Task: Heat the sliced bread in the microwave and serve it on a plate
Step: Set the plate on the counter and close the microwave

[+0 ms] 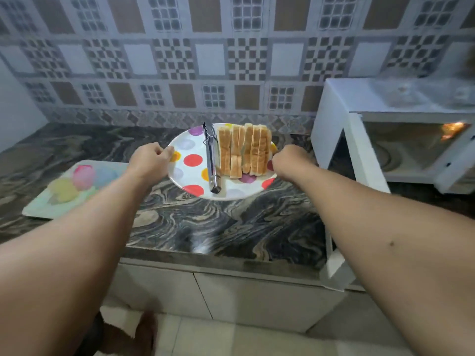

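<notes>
A white plate with coloured dots (191, 147) is held just above the marbled counter, tilted a little toward me. Several slices of bread (244, 150) lie in a row on its right half. Metal tongs (212, 160) lie on the plate beside the bread. My left hand (149, 160) grips the plate's left rim. My right hand (289, 160) grips the right rim, its fingers hidden behind the wrist. To the right stands a white microwave (365, 98) with its door (359, 160) swung open and the lit cavity (411, 147) showing.
A pastel cutting board (69, 188) lies on the counter (205, 227) at the left. The patterned tile wall runs behind. The open microwave door juts out past the counter's front edge on the right. White cabinets and floor are below.
</notes>
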